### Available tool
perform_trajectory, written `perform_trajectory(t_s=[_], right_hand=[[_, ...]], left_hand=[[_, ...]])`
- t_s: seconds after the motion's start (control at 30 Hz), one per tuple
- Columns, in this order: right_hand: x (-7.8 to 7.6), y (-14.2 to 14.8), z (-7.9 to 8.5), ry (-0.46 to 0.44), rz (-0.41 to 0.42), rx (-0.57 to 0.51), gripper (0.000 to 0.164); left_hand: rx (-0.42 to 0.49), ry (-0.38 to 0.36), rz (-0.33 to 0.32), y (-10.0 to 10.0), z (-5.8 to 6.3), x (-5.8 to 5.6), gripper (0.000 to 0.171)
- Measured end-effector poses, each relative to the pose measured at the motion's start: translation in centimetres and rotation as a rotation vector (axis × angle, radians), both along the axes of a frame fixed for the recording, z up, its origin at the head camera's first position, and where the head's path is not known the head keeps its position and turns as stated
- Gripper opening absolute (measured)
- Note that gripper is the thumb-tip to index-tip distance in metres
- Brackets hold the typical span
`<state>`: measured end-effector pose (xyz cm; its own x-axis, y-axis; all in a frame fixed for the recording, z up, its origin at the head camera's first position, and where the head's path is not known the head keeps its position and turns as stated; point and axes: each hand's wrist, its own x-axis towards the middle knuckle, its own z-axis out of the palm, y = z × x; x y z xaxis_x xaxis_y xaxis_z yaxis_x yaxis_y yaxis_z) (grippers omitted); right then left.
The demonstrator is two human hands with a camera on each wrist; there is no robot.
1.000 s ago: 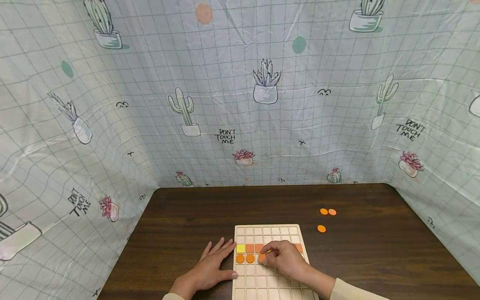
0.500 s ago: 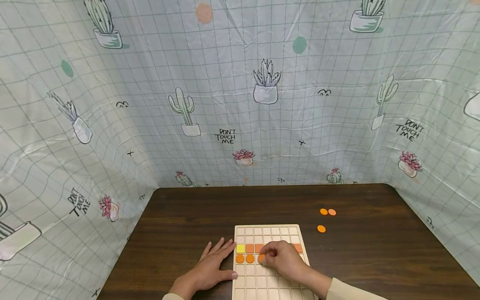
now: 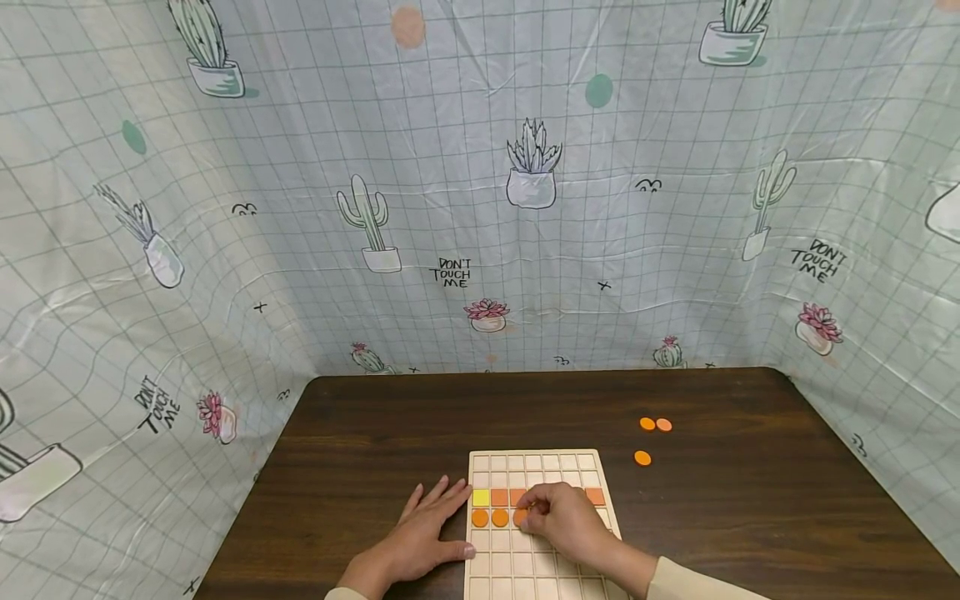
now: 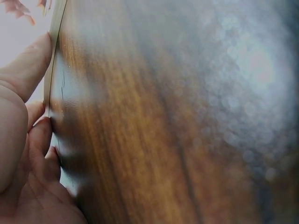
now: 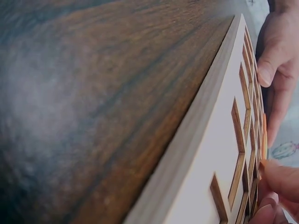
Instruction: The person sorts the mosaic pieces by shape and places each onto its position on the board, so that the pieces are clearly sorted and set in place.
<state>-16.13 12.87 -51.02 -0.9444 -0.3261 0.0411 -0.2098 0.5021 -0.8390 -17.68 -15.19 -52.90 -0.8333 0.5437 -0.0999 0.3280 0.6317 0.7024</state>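
A pale wooden grid board [image 3: 491, 567] lies on the table. My right hand [image 3: 570, 527] pinches an orange disc [image 3: 520, 517] between thumb and fingertips, right at the third cell of a row. To its left, two orange discs [image 3: 490, 517] sit in the first two cells. Just above them runs a row with a yellow square [image 3: 481, 497] and several orange squares [image 3: 499, 497], partly hidden by the right hand. My left hand [image 3: 418, 537] rests at the board's left edge with fingers spread. In the left wrist view its thumb [image 4: 37, 58] touches the board's side.
Two discs lie side by side on the dark wooden table [image 3: 390, 433], one orange [image 3: 647, 424] and one lighter orange [image 3: 664, 425]. Another orange disc [image 3: 642, 458] is nearer the board's right side. A cactus-patterned curtain [image 3: 450, 225] encloses the table at the back and sides.
My right hand has shifted slightly left with the orange disc, bringing it closer to the second disc in the row. The left hand has stayed in place.
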Motion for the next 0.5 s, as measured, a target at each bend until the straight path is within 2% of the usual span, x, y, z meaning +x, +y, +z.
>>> perform_trajectory(t_s=[0.33,0.5], right_hand=[[-0.18,-0.21,-0.10,0.020,-0.025,0.034,0.012],[-0.19,-0.20,-0.03,0.020,-0.020,0.035,0.011]], left_hand=[[0.015,0.002,-0.007,0.04,0.20,0.13,0.092],[0.034,0.008,-0.030,-0.09,0.30,0.16,0.093]])
